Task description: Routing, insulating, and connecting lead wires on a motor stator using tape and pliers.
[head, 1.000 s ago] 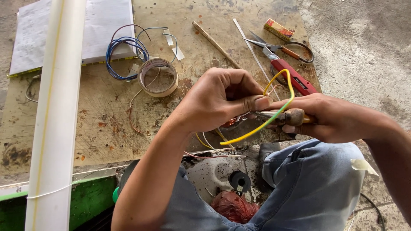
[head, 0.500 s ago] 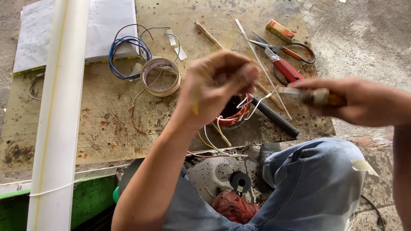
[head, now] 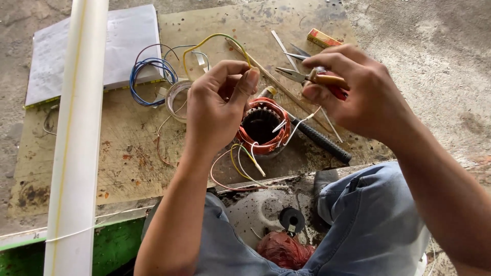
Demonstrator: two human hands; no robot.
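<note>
Two bare hands are working over a scarred board (head: 128, 163): the left hand (head: 217, 105) is pinching a yellow wire (head: 204, 42), the right hand (head: 358, 89) is gripping a small tan-handled tool (head: 327, 79). Between them is sitting a copper-wound stator (head: 262, 128), with pliers (head: 296, 75) and blue wire coil (head: 148, 76) lying beyond.

White pipe (head: 76, 138) cut off at top and bottom edges.

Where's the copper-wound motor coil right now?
In the head view, the motor coil sits mid-board, just below and between the left hand and right hand.
</note>
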